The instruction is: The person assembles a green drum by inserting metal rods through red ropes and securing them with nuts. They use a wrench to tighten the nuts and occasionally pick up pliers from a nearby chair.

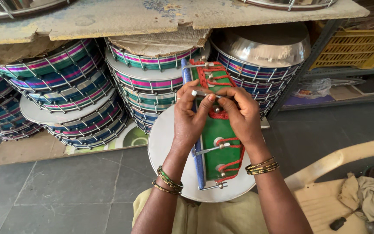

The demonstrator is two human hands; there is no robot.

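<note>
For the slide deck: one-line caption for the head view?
Both hands, left hand and right hand, pinch a metal rod on a green drum.

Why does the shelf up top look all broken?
The shelf board above the stacked drums is chipped and crumbling along its front edge, with its surface peeling. The drum in both hands looks whole.
</note>
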